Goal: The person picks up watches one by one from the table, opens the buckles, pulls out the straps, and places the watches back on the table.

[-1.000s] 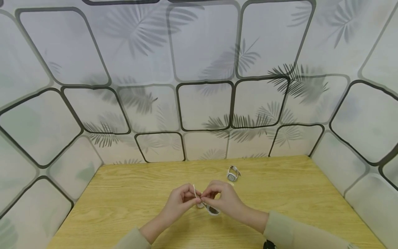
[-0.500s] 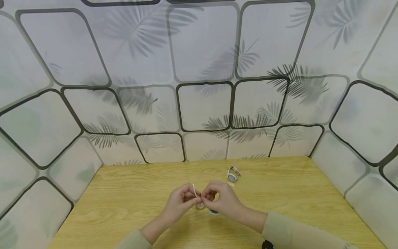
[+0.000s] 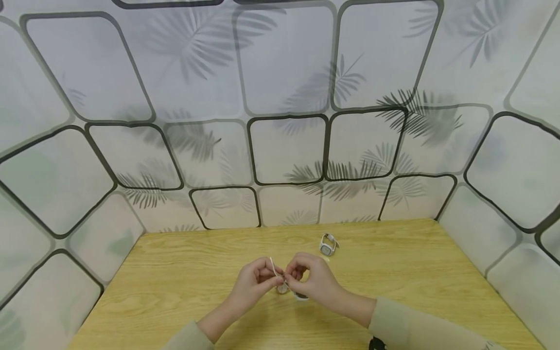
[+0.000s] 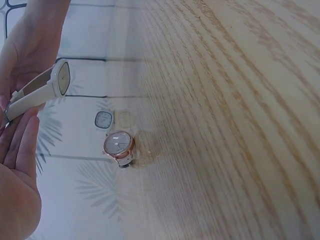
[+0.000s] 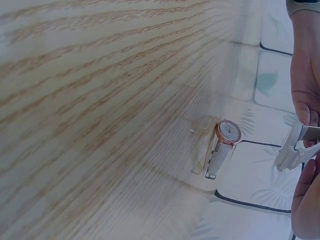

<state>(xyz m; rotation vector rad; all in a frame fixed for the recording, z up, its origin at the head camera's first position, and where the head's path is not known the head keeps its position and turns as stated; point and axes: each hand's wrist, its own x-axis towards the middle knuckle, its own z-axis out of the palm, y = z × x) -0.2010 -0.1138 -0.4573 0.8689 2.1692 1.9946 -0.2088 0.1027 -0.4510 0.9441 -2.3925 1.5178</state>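
Observation:
Between both hands, just above the table, is a white-strapped wristwatch (image 4: 61,79) with a white, rounded-square case. Its case hangs below the right fingers, partly hidden in the head view. My left hand (image 3: 249,286) pinches the strap, and one strap end sticks up past its fingers. My right hand (image 3: 321,284) pinches the strap close beside the left fingertips. The exact join at the fingertips is too small to make out. Beyond the hands, a round rose-gold watch (image 4: 118,143) with a white strap rests on the table (image 3: 183,272), apart from the fingers.
Another white watch (image 3: 326,246), square-faced with its strap looped, stands farther back, right of centre. Patterned fabric walls (image 3: 288,150) enclose the table at the back and sides. A black object (image 3: 376,343) shows beneath the right sleeve.
The held watch's case has tilted and slipped more behind the right hand. The fingers shift slightly at the strap, and more of the rose-gold watch shows. Both arms stay nearly in place.

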